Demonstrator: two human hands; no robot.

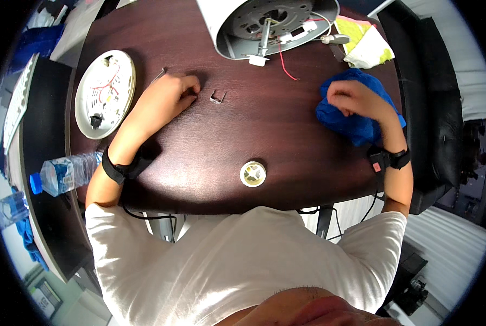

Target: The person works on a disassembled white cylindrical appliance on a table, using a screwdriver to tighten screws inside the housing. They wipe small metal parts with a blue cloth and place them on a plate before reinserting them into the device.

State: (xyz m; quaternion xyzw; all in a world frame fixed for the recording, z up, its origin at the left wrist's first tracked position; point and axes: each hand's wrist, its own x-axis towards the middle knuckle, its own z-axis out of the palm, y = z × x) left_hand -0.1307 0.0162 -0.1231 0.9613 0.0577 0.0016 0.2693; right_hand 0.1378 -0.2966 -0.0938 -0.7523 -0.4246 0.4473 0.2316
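Observation:
My left hand (169, 98) rests on the dark table with its fingers loosely bent; a gap shows between thumb and forefinger, and I see nothing in it. Just right of its fingertips lies a small bent metal clip (217, 97). A thin metal piece (162, 73) shows beyond the knuckles, partly hidden by the hand. Over a crumpled blue cloth (357, 129) is my right hand (357, 99), slightly blurred, with its fingers curled in. Whether it grips anything, or touches the cloth, I cannot tell.
A white round housing with red wires (106, 95) lies at the left. At the far edge stands a large white cylinder (215, 24) with a trailing red wire. Near me is a tape roll (252, 174). A yellow-white cloth (365, 43) and a water bottle (69, 173) are also here.

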